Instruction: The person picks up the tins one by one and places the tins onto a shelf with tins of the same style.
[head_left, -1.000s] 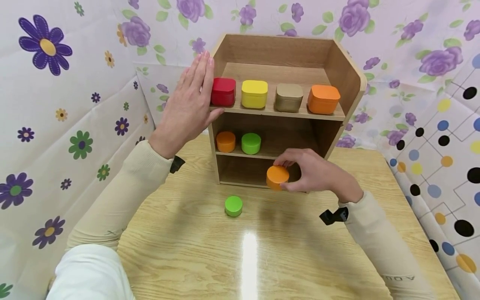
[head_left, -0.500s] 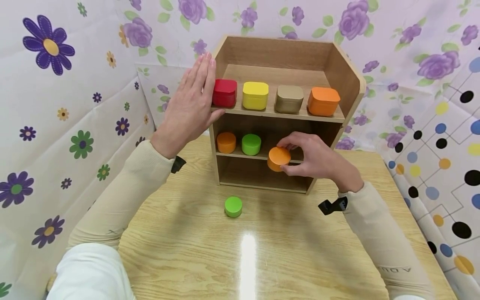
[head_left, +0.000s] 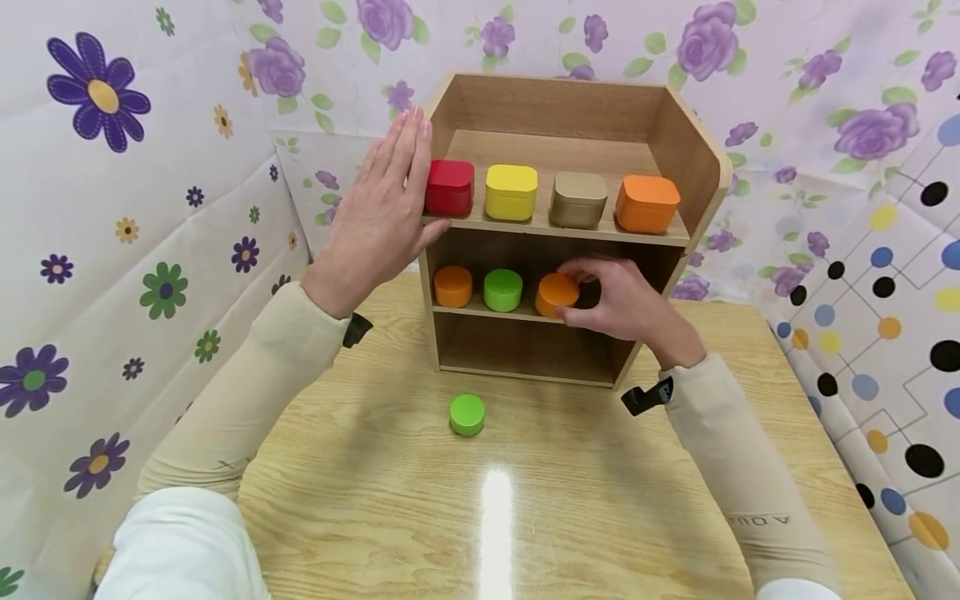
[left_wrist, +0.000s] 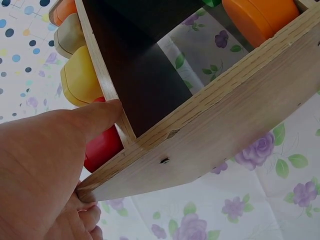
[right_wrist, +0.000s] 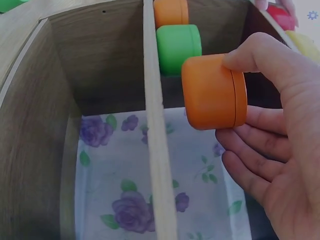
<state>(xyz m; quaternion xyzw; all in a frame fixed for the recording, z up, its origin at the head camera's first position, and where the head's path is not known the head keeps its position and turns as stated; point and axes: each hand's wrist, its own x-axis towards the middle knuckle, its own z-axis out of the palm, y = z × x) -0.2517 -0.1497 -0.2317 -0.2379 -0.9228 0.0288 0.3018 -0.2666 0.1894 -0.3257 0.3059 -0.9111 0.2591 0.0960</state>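
Observation:
A wooden shelf unit (head_left: 693, 158) stands at the back of the table. My right hand (head_left: 618, 300) grips a round orange tin (head_left: 557, 293) (right_wrist: 214, 91) at the middle shelf (right_wrist: 159, 165), right of a green round tin (head_left: 502, 288) (right_wrist: 178, 46) and another orange round tin (head_left: 452, 285) (right_wrist: 171, 11). My left hand (head_left: 382, 208) lies flat with straight fingers against the unit's left side wall (left_wrist: 210, 125), its thumb (left_wrist: 97, 116) on the top shelf's front edge by the red square tin (head_left: 449, 187) (left_wrist: 102, 147).
The top shelf also holds yellow (head_left: 511, 191), tan (head_left: 578, 198) and orange (head_left: 647, 201) square tins. A green round tin (head_left: 467, 413) sits alone on the wooden table (head_left: 525, 517) before the unit. Flowered sheets hang on the left and back, a dotted one at the right.
My right hand has lifted the orange round tin from in front of the bottom shelf up to the middle shelf, beside the green tin. The left hand has stayed against the unit.

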